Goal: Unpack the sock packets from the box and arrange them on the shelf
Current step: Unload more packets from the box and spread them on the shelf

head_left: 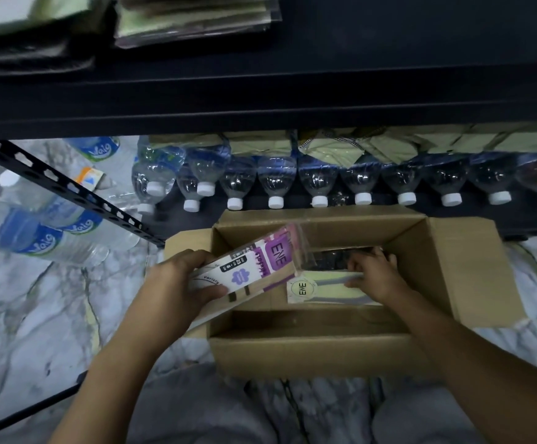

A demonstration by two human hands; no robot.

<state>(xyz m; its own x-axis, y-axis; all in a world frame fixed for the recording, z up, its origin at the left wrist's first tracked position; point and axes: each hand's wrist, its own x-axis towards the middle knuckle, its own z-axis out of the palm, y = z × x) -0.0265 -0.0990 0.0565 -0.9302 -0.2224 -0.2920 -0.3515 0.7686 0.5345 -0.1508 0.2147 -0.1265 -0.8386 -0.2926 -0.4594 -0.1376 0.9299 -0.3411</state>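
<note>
An open cardboard box point(318, 354) stands on the floor in front of a dark metal shelf point(260, 97). My left hand point(177, 283) grips a purple-and-white sock packet point(260, 261) by its lower end, holding it tilted over the box's left side. Inside the box my right hand point(376, 277) holds the edge of a pale yellow sock packet point(321, 288) with a round ENE sticker. A dark packet point(331, 259) lies just behind it. More packets point(193, 17) are stacked on the shelf at the top left.
A row of shrink-wrapped water bottles point(318, 181) lies on the lowest shelf level behind the box, with pale packets point(356, 145) on top. Loose bottles point(46, 232) lie on the marble floor at left, behind a slanted perforated shelf bar point(68, 187). My knees fill the bottom edge.
</note>
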